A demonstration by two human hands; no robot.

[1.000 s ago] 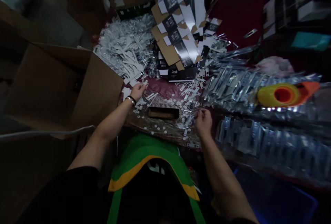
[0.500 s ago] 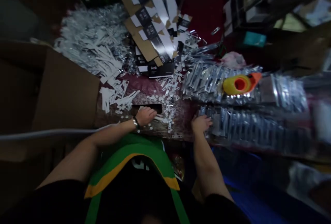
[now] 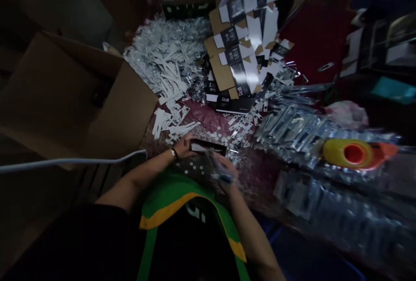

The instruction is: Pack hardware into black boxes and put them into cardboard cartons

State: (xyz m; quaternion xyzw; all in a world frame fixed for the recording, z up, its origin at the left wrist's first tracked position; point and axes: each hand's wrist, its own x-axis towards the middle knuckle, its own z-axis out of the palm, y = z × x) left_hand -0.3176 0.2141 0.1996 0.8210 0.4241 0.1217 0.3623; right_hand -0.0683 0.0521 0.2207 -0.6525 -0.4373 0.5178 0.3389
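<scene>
My left hand [image 3: 184, 146], with a watch or bracelet at the wrist, curls round the left end of a small open black box [image 3: 211, 146] on the worktable. My right hand [image 3: 230, 167] is closed on a shiny clear plastic packet [image 3: 221, 170] with something dark in it, at the box's right front. Motion smears that packet and the fingers, so its contents are hard to make out. Small white discs [image 3: 194, 167] lie scattered in front of the box. Behind it are white strips [image 3: 177, 114] and small metal-like pieces with holes [image 3: 240, 125].
Flattened black-and-white cartons [image 3: 234, 51] are piled at the back, beside a heap of clear packets [image 3: 175, 38]. Rows of plastic packets [image 3: 325, 198] fill the right, with a yellow-orange tape dispenser [image 3: 346, 153] on top. A large open carton [image 3: 126, 103] and a white tube [image 3: 113, 160] are left.
My right hand has moved left from the packet row to the black box, bringing a plastic packet. My left hand has shifted to the box's left end. The whole view has swung leftward.
</scene>
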